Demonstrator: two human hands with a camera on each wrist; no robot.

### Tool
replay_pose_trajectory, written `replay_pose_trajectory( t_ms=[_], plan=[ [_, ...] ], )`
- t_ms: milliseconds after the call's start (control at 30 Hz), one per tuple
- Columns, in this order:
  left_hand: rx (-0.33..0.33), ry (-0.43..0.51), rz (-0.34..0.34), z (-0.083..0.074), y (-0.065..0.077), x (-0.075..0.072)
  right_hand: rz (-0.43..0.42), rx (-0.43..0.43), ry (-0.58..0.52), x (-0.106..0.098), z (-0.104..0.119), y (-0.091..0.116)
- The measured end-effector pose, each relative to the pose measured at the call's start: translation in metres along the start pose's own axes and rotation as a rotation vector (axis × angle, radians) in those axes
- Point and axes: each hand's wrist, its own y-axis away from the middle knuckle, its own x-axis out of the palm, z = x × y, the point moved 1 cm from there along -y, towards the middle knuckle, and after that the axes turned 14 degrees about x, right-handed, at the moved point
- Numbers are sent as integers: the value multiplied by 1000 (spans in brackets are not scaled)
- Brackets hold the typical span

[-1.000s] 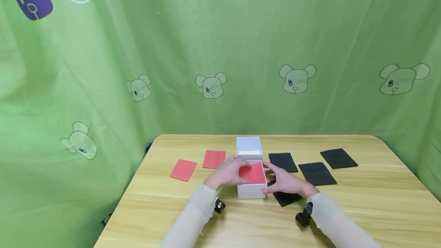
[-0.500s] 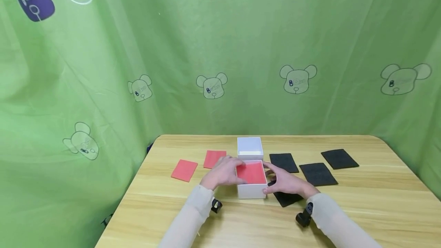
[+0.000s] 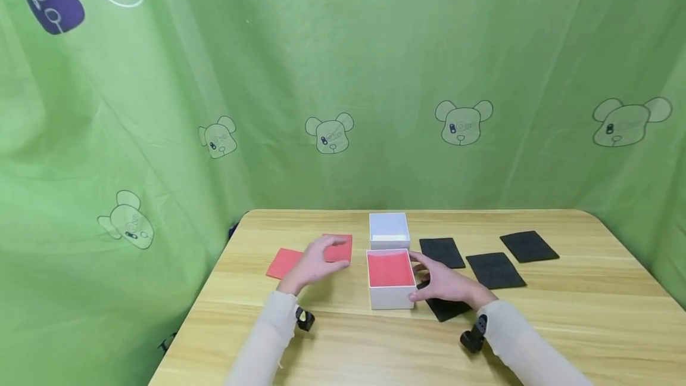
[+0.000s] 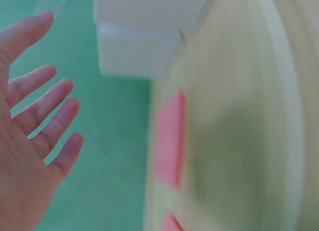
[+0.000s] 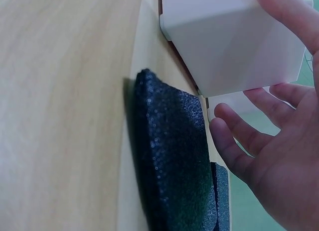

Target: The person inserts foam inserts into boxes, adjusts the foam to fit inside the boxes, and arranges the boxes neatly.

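Observation:
A white box (image 3: 391, 298) stands open-topped in the middle of the table, and a red foam sheet (image 3: 391, 273) shows inside it. My right hand (image 3: 442, 282) holds the box at its right side, thumb at the front corner and fingers toward the back corner. Apart from the box, my left hand (image 3: 316, 262) hovers with spread fingers over the wood, holding nothing; its palm shows bare in the left wrist view. It overlaps two red foam sheets, the left one (image 3: 281, 261) and the right one (image 3: 342, 250). A black foam sheet (image 5: 174, 146) lies below my right hand.
Directly behind the box is a second white open box part (image 3: 390, 244). To the right lie more black foam sheets, one near (image 3: 440, 252), one farther right (image 3: 494, 271) and one at the back (image 3: 529, 246). A green curtain (image 3: 396, 165) hangs behind the wooden table (image 3: 579, 308).
My left hand has drawn away from the box's left side and moved left toward the red sheets. The right hand stays at the box. The red sheet inside now shows uncovered.

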Motion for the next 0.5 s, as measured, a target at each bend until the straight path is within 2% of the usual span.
replay_pose_trajectory(
  t_ms=[67,200,367,500],
  plan=[
    [-44,17,-4,12,8,-5,0,1,0,0,1,0],
    [-76,-14,31,32,22,-13,-2,-5,5,0,1,0],
    [-86,-107,60,52,36,-24,-3,-12,6,0,-1,-1],
    [-164,-184,63,67,45,-31,-1,-12,11,-1,-2,-2]
  ],
)
